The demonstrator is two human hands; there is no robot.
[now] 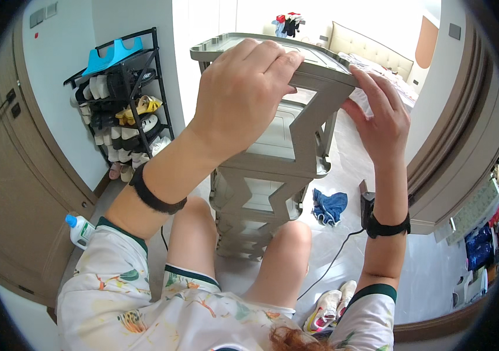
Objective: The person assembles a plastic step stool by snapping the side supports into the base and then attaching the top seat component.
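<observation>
A tall grey-beige plastic storage rack (pixel 305 137) stands upright between my knees, its tiers stacked with zigzag side supports. My left hand (pixel 243 88) is closed over the near rim of its top tier, thumb below the edge. At the right corner of that tier, my right hand (pixel 381 114) pinches the rim, with the fingertips on top and the thumb lower down. Parts of the upper tier are hidden behind my left hand and forearm. Each of my wrists wears a black band.
At the left wall stands a black shoe rack (pixel 157 88) full of shoes, with a blue plastic stool (pixel 112 57) on top. A white bottle (pixel 80 231) is by the door. Blue denim clothing (pixel 329 206), a cable and sneakers (pixel 325 307) lie on the floor. Behind is a bed (pixel 372 52).
</observation>
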